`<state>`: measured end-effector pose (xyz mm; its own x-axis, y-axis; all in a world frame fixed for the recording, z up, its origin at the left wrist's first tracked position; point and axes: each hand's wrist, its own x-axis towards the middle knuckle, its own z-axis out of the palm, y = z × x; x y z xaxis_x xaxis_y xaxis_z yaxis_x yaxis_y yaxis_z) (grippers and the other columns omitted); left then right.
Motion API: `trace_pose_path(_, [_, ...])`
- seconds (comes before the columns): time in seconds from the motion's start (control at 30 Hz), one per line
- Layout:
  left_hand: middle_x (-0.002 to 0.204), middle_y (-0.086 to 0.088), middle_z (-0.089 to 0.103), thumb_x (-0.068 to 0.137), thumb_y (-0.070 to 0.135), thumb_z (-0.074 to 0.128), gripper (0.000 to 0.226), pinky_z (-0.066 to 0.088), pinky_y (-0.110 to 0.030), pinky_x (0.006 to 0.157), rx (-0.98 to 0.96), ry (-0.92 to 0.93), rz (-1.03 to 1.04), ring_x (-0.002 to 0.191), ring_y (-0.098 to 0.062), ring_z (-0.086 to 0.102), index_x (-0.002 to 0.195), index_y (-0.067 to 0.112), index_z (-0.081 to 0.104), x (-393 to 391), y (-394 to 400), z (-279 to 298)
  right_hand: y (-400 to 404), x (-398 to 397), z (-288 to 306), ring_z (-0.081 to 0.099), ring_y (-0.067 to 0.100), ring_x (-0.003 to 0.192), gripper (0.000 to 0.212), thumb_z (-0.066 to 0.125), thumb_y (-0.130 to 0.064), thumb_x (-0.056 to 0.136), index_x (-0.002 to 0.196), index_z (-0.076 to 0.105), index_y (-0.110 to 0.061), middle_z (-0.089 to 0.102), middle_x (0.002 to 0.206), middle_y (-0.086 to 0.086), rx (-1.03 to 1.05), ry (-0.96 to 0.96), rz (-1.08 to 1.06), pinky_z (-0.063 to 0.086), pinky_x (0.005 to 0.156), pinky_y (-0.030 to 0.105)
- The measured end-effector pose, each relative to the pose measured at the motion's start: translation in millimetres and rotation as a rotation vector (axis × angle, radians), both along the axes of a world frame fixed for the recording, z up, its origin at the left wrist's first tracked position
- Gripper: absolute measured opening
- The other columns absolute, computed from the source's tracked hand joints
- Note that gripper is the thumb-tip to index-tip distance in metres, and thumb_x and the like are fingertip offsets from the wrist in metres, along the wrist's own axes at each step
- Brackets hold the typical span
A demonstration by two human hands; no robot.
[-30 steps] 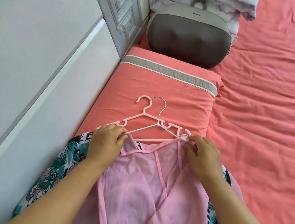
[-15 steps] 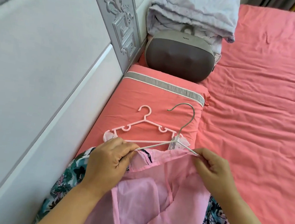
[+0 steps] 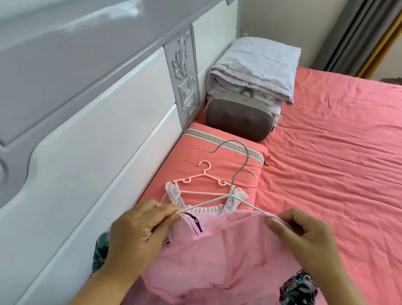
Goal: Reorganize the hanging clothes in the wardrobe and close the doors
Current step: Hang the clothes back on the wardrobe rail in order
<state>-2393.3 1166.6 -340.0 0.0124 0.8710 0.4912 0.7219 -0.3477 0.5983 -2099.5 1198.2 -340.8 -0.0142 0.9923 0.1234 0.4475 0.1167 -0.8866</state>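
coral bed (image 3: 340, 164); sheer pink garment (image 3: 222, 263) on wire hanger (image 3: 238, 170).

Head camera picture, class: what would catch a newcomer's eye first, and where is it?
First, the sheer pink garment at bottom centre, pinched at its top edge by the left hand and right hand over a wire hanger. Behind it, a small pink hanger lies on the coral pillow.
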Motion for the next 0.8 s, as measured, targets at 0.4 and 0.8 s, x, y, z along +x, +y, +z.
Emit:
trace_pose_path(0.4, [0.083, 0.017, 0.061, 0.085, 0.036, 0.054, 0.029, 0.047, -0.016, 0.072, 0.229, -0.032, 0.248, 0.079, 0.0, 0.058, 0.094, 0.016, 0.073, -36.3, -116.8, 125.0, -63.1, -55.5, 134.1, 0.054, 0.002, 0.062, 0.012, 0.072, -0.022, 0.079, 0.07, 0.066, -0.027, 0.063, 0.069, -0.014, 0.32, 0.0, 0.211, 0.04, 0.06, 0.013])
trace_pose_path(0.8, [0.079, 0.008, 0.064, 0.085, 0.033, 0.058, 0.028, 0.043, -0.009, 0.069, 0.431, 0.111, 0.736, 0.074, -0.002, 0.056, 0.093, 0.013, 0.075, -36.2, -280.7, 204.1, -141.9, -112.1, 203.9, 0.049, 0.008, 0.06, 0.034, 0.077, 0.003, 0.071, 0.061, 0.056, -0.021, 0.057, 0.071, 0.0, 0.525, 0.393, 0.476, 0.038, 0.056, 0.012])
